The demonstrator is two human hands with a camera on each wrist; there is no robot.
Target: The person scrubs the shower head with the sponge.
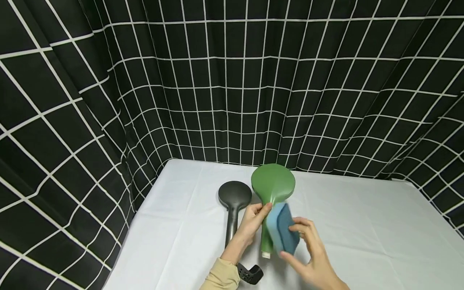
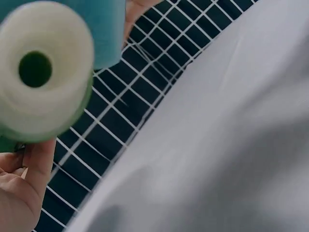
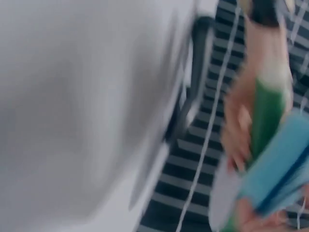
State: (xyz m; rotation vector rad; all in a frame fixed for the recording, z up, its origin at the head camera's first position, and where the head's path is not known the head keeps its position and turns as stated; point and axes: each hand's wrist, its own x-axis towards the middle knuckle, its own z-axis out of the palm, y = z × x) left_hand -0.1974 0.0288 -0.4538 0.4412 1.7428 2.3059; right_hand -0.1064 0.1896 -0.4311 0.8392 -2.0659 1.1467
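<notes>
My left hand [image 1: 249, 221] grips the neck of a green shower head [image 1: 273, 181], its round head pointing away from me. The white hose end [image 2: 46, 67] of its handle, with a round hole, faces the left wrist view. My right hand [image 1: 311, 253] pinches a two-layer blue sponge [image 1: 286, 229], thumb at the lower edge and fingers at the far side. The sponge's light blue layer lies along the right side of the green handle. In the right wrist view the sponge overlaps the green handle [image 3: 266, 116], blurred by motion.
A dark grey shower head [image 1: 235, 194] lies on the white-covered table [image 1: 174, 225], left of the green one, its handle partly hidden by my left forearm. A black strap [image 1: 251, 275] is at my left wrist. Black curtains [image 1: 232, 80] with white grid lines stand behind and at both sides.
</notes>
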